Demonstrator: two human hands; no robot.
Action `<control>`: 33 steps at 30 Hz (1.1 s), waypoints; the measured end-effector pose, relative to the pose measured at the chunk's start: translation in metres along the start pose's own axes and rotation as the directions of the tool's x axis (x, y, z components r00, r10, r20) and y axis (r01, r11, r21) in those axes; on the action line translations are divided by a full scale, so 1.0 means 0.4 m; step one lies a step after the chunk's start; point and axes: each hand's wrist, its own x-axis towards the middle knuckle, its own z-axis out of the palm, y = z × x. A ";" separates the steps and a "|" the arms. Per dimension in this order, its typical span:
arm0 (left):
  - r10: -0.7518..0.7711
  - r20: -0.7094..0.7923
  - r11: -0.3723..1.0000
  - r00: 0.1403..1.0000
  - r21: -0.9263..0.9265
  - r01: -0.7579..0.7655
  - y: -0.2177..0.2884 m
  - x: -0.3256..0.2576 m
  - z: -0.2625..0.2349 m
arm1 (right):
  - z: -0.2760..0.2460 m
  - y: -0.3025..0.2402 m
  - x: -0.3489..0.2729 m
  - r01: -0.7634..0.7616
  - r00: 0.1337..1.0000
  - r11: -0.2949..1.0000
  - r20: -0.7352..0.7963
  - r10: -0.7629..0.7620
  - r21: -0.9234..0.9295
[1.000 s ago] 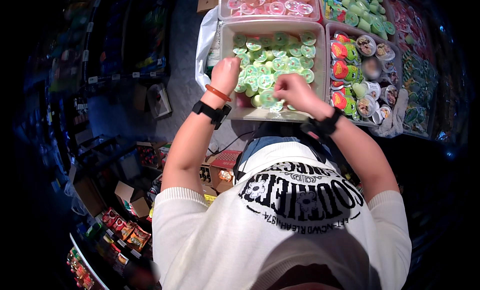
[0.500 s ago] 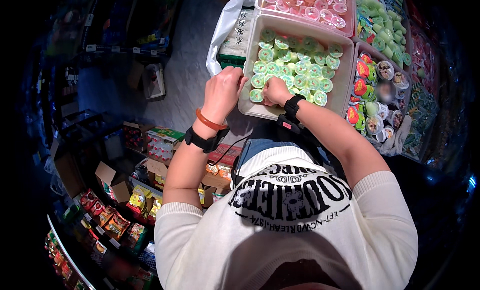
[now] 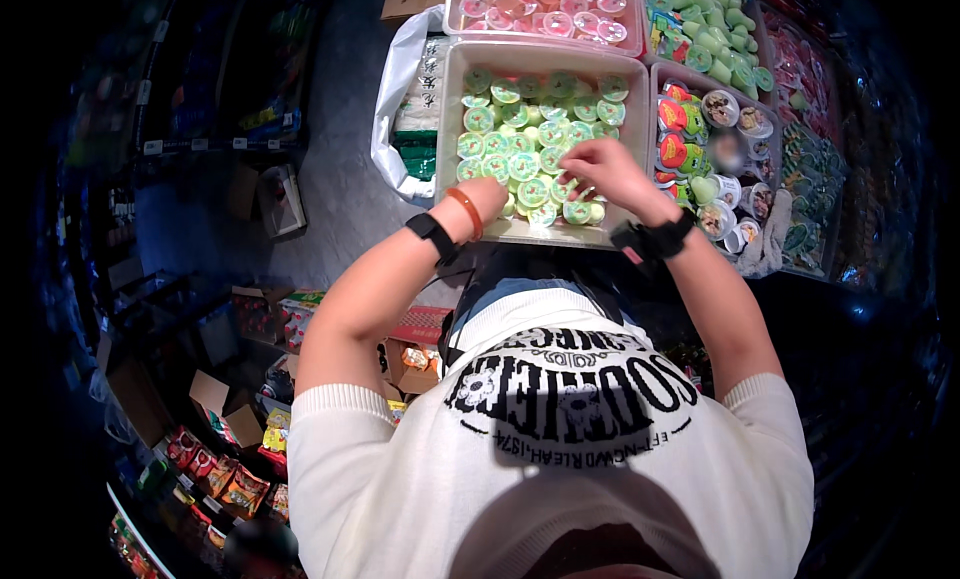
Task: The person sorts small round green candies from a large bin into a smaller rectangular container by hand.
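Both hands work in a pale rectangular bin [image 3: 447, 129] of small round cups with green foil lids [image 3: 520, 129]. The right hand [image 3: 600, 171] has its fingers curled among the cups, pinching one. The left hand [image 3: 490, 194] rests at the bin's near edge; I cannot tell how its fingers are set. A bin of pink-lidded cups [image 3: 545, 4] sits beyond.

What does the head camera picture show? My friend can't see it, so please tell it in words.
A person in a white top leans over a pale tray full of small green-lidded cups, with the left hand and right hand down among them. Trays of pink cups and mixed colourful cups sit alongside.
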 end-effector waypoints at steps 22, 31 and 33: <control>-0.198 -0.019 0.976 0.980 0.090 0.199 0.031 0.017 -0.001 | -0.142 0.171 -0.260 0.089 0.982 0.934 -0.190 -0.024 0.346; -0.089 0.138 0.994 0.986 -0.047 0.097 0.005 0.012 0.024 | -0.195 0.201 -0.293 0.112 0.954 0.934 -0.299 -0.005 0.340; -0.074 0.090 0.997 0.993 -0.031 0.077 0.023 -0.005 0.014 | -0.232 0.202 -0.308 0.165 0.901 0.971 -0.427 -0.076 0.174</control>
